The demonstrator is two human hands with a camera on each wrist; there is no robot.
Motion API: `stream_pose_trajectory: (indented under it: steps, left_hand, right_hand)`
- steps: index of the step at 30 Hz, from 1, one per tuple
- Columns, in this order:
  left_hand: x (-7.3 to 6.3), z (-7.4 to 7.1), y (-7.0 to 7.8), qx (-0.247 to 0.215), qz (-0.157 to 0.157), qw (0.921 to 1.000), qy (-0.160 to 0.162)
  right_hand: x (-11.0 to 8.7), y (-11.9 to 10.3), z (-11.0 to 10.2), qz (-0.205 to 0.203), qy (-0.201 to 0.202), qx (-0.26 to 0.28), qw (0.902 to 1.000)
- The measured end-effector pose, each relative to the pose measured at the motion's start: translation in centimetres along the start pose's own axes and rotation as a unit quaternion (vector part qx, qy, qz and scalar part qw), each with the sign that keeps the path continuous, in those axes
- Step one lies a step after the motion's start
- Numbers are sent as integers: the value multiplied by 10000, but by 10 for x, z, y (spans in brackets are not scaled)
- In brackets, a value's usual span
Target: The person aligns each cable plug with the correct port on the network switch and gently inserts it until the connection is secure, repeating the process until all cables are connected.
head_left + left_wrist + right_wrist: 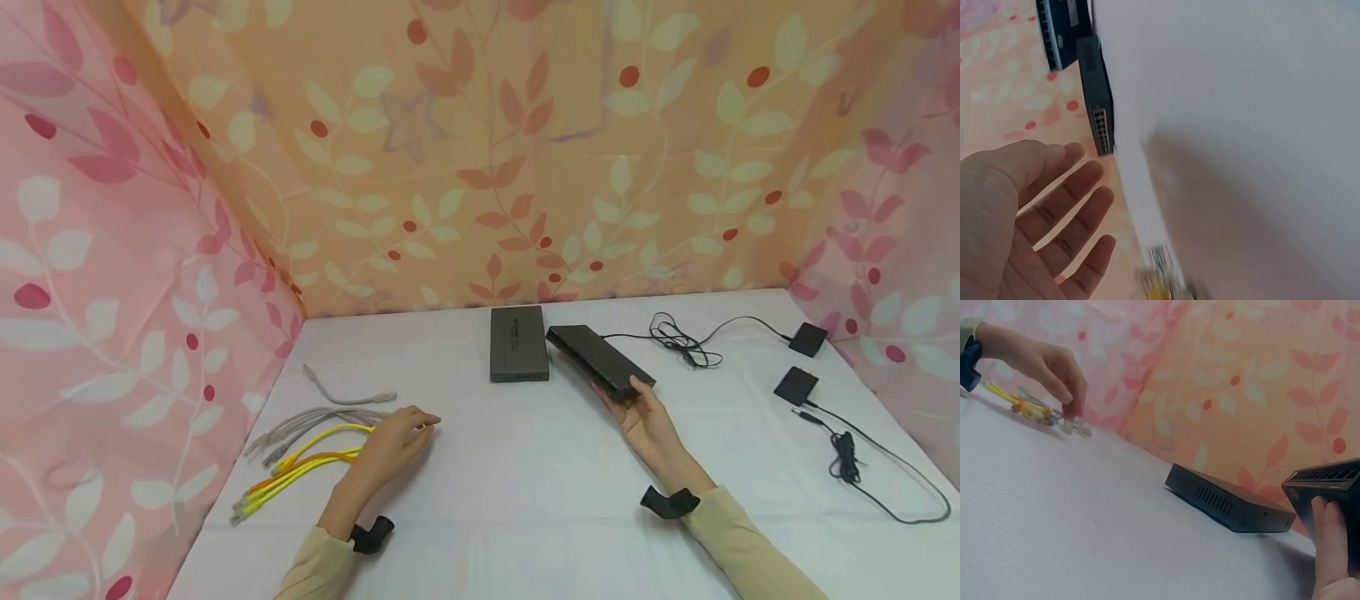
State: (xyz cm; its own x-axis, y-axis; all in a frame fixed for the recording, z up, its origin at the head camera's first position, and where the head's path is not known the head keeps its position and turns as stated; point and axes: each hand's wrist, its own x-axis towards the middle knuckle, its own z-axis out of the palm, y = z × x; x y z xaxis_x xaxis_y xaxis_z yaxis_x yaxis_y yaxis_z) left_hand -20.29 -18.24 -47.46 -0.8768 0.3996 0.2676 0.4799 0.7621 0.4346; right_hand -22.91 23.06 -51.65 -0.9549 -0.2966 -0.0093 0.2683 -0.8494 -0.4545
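My right hand (651,427) grips the near end of a black network switch (596,354), thumb on top and fingers underneath. The switch tilts, and a thin black cord runs from its far side. In the right wrist view, its row of ports (1329,475) faces up. Just left of it, a second dark grey network switch (519,343) lies flat on the table. My left hand (392,443) hovers over the right ends of the network cables, holding nothing, its fingers apart and loosely bent in the left wrist view. Yellow cables (300,479) and grey cables (307,419) partly disappear behind it.
A black power adapter (807,339) at the back right joins the coiled cord (678,340). Nearer stands another adapter (796,386) with its bundled cord (846,458). One grey cable (341,400) lies apart at the left. Patterned cloth (480,167) walls the white table (510,467).
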Motion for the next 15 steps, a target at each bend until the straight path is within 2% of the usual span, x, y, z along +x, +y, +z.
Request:
stream_pose_trajectory:
  steps: [4, 10, 12, 15]
  left_hand:
    - [-15, -11, -10, 297, 136, 9992, 223]
    - [-37, -30, -26, 830, 551, 9941, 423]
    - [-43, -36, -32, 1045, 503, 9925, 387]
    - [-52, -45, -40, 1268, 273, 9914, 176]
  right_hand:
    - [0, 0, -1, 20, -47, 22, 10000]
    - [1, 1, 0, 16, 1, 99, 10000]
    - [2, 1, 0, 14, 20, 121, 9999]
    - [1, 1, 0, 11, 9, 129, 9999]
